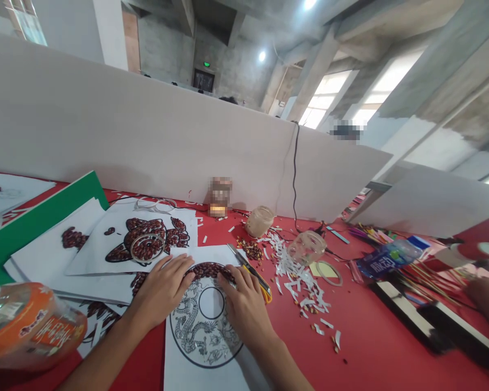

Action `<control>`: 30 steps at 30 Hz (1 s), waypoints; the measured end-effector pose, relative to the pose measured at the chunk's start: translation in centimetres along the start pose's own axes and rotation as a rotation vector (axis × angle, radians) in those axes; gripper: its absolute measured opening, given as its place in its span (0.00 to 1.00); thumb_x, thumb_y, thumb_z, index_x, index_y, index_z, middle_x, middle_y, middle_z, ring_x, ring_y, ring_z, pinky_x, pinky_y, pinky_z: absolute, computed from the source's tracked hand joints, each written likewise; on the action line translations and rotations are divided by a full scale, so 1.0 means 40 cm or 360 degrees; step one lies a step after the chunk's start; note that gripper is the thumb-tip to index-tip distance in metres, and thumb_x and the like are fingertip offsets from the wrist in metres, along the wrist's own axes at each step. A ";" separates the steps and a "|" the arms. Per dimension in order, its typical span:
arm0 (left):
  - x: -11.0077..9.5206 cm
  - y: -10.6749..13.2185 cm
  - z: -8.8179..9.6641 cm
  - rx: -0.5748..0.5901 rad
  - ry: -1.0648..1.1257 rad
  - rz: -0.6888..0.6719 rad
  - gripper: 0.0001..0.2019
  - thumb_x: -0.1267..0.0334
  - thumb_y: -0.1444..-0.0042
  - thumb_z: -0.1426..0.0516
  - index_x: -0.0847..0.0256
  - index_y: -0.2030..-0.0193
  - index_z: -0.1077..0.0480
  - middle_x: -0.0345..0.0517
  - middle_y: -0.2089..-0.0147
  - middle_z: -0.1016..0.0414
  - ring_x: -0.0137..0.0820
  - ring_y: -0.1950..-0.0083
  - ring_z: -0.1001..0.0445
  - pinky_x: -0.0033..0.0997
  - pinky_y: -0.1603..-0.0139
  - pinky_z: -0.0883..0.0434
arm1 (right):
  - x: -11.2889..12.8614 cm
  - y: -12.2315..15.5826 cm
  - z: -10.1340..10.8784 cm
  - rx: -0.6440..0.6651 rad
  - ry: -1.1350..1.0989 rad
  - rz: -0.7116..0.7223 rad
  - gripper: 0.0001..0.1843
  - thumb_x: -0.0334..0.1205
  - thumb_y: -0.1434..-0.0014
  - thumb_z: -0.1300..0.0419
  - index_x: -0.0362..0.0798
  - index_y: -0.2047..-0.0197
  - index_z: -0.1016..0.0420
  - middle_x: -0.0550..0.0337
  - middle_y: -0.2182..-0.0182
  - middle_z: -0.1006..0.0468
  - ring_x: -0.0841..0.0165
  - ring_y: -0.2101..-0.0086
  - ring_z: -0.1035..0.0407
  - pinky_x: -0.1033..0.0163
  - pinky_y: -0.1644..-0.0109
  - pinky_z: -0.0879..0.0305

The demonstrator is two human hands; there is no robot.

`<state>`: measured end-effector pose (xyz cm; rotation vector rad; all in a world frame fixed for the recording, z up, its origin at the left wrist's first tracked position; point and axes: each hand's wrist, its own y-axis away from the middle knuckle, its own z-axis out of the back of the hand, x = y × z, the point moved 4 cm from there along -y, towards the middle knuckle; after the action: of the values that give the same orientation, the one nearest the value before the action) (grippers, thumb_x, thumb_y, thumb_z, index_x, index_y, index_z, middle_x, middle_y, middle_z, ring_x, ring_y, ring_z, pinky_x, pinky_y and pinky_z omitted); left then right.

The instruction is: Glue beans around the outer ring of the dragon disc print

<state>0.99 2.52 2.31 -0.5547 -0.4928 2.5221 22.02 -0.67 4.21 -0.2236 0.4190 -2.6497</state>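
Note:
A white sheet with a printed round dragon design (192, 326) lies in front of me. Dark red beans (207, 270) line the upper arc of its ring. My left hand (169, 288) rests at the ring's upper left, fingers stretched out and touching the paper and the beans' edge. On the upper right, my right hand (244, 298) lies with fingers bent slightly over the bean row, nothing visibly gripped. Just beyond it are a utility knife (248, 269) and something yellow, partly hidden. A bean-covered picture (146, 241) with a tape ring (148, 248) on it sits at the left.
Two jars (259, 221) (307, 247) stand on the red table (293, 347) among paper scraps (295, 274) and loose kernels (250, 250). An orange-labelled bottle (36, 326) is close on the left. Another person's hand (487, 296) shows at far right. A white partition (146, 141) closes the back.

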 end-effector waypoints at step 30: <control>0.003 0.001 -0.002 -0.0028 -0.0014 -0.0006 0.18 0.58 0.28 0.54 0.58 0.39 0.31 0.47 0.38 0.24 0.38 0.35 0.29 0.48 0.33 0.36 | -0.246 -0.221 0.024 0.0230 0.0179 -0.0477 0.10 0.31 0.38 0.42 0.47 0.69 0.22 0.51 0.60 0.21 0.60 0.56 0.28 0.58 0.52 0.40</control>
<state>0.91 2.58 2.19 -0.5492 -0.5193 2.5201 27.40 11.10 7.16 -0.0981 0.2431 -2.9825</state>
